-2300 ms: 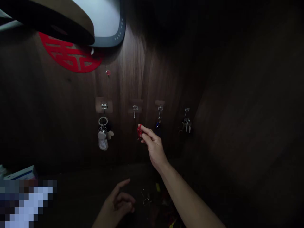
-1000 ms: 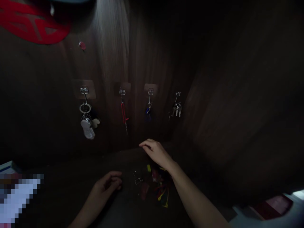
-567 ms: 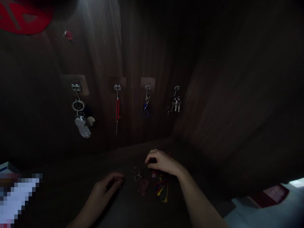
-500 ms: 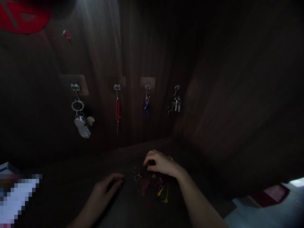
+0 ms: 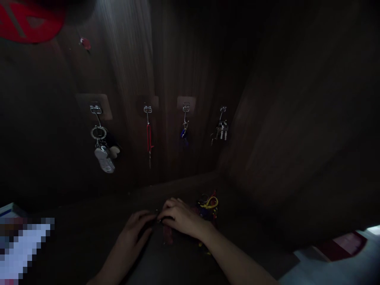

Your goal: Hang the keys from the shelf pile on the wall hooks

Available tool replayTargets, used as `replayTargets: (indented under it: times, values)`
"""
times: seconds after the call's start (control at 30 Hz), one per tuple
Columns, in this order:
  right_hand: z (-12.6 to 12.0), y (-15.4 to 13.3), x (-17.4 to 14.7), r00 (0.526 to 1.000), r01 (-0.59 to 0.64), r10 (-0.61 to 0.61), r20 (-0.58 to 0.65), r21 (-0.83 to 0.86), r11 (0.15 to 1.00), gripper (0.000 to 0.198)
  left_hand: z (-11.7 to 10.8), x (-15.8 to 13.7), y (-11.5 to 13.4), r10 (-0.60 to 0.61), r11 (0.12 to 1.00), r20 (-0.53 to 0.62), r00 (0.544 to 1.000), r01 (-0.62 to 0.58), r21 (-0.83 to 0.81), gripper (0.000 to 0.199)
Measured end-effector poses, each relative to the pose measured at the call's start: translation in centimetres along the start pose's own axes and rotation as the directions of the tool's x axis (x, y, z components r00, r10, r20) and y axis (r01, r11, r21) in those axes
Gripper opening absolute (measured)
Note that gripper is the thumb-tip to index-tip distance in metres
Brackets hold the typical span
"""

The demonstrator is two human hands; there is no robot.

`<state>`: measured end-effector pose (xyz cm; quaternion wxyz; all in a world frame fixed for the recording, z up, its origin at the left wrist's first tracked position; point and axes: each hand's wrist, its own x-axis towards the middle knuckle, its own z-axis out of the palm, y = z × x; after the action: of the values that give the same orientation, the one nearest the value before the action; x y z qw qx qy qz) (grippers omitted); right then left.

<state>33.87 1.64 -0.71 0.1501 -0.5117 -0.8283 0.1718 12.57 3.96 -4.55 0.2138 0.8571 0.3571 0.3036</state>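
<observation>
My right hand (image 5: 178,217) is closed, its fingertips pinching a small metal hook (image 5: 159,221), mostly hidden under the fingers. A reddish, see-through patch (image 5: 168,234) shows just below that hand and seems to belong with the hook. To the left, my left hand (image 5: 133,231) reaches in with thumb and fingers apart, its index fingertip close to the hook. Whether it touches is too dark to tell. Past my right wrist lies a tangle of yellow, red and blue cords (image 5: 210,202) with a metal ring, partly covered by the arm.
On the dark wood panel, metal wall hooks carry a key bunch with a silver fob (image 5: 103,158), a red strap (image 5: 149,137), a blue key item (image 5: 184,133) and small keys (image 5: 222,130). A red sign (image 5: 38,23) is upper left. A dark red object (image 5: 341,247) lies lower right.
My right hand has moved left and down beside my left hand, and the metal hook and reddish patch have shifted left with it. More of the cord tangle is uncovered.
</observation>
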Motion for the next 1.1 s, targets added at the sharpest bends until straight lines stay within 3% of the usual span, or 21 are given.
replayTargets:
  times: [0.13,0.3,0.77,0.83,0.97,1.1]
  values:
    - [0.7,-0.9,0.7,0.996,0.089,-0.089,-0.029,0.002,0.996,0.027,-0.1,-0.1,-1.0,-0.003,0.985,-0.019,1.000,0.006,0.171,0.035]
    - [0.8,-1.1,1.2,0.992,0.123,-0.122,-0.035,0.015,0.992,0.028,-1.0,0.1,-1.2,-0.054,0.971,-0.013,0.998,0.056,0.233,0.032]
    - [-0.5,0.5,0.6,0.988,-0.070,0.053,-0.142,-0.119,0.990,0.017,-3.8,0.8,-0.2,-0.271,0.955,0.070,0.960,0.259,0.145,0.014]
    - [-0.5,0.6,0.6,0.988,-0.083,0.066,-0.140,-0.117,0.990,0.018,-4.0,0.6,-0.9,-0.264,0.962,0.085,0.961,0.256,0.092,0.009]
    - [-0.5,0.6,0.5,0.987,-0.085,0.066,-0.147,-0.125,0.989,0.018,-4.7,0.3,-2.1,-0.226,0.972,0.066,0.972,0.221,0.083,0.031]
    - [-0.4,0.6,0.5,0.988,-0.080,0.061,-0.145,-0.130,0.988,0.018,-5.5,0.3,-2.3,-0.232,0.970,0.075,0.970,0.225,0.094,0.010]
